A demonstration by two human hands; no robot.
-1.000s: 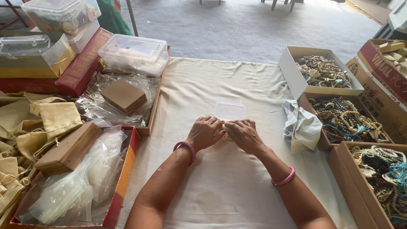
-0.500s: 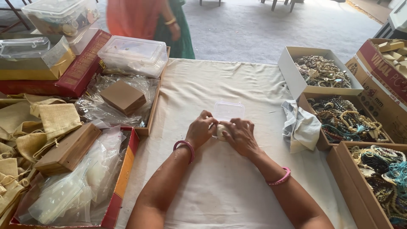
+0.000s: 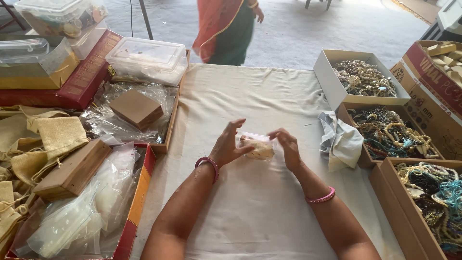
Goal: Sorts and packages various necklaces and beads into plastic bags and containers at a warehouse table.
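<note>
A small clear plastic box (image 3: 258, 147) with pale beaded contents is lifted a little above the cream tablecloth (image 3: 250, 212). My left hand (image 3: 228, 144) grips its left end, thumb on the front and fingers spread upward. My right hand (image 3: 288, 147) holds the right end with its fingertips. Both wrists wear pink bangles.
Open cardboard boxes of bead necklaces (image 3: 385, 132) line the right side, with a grey cloth (image 3: 341, 139) beside them. On the left are trays with plastic bags (image 3: 91, 212), wooden boxes (image 3: 72, 168), jute pouches (image 3: 53, 137) and clear lidded containers (image 3: 147, 60). A person in red and green (image 3: 226, 29) walks past the table's far edge.
Both hands were pressing down on the small box on the cloth; now they have lifted and tilted it between them. The person at the back has walked to the right.
</note>
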